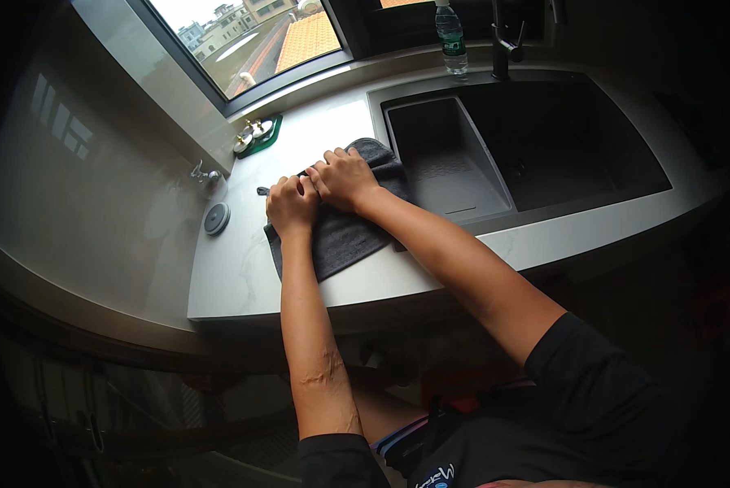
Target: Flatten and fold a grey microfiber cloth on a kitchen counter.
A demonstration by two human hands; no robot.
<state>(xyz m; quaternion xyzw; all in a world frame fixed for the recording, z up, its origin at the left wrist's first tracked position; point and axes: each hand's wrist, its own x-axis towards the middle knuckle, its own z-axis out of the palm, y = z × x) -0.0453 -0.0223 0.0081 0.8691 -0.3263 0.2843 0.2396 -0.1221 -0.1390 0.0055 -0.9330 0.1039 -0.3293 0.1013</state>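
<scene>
A dark grey cloth towel (353, 244) lies on the white marbled countertop (237, 268), its right side reaching the sink's rim. My left hand (293, 206) has its fingers curled over the far part of the towel, left of centre. Beside it, my right hand (345, 178) grips the towel a little farther back, the two hands nearly touching at the thumbs. Cloth shows beyond the right knuckles and below both wrists. What lies under the towel is hidden, and my palms cannot be seen.
To the right is a dark double-basin sink (484, 155) with a faucet (504, 52). A clear plastic bottle (453, 46) stands behind it. Near the window (267, 43) sits a green tray (273, 135) with metal-topped items. A round grey object (217, 218) lies below a chrome wall fitting (205, 175).
</scene>
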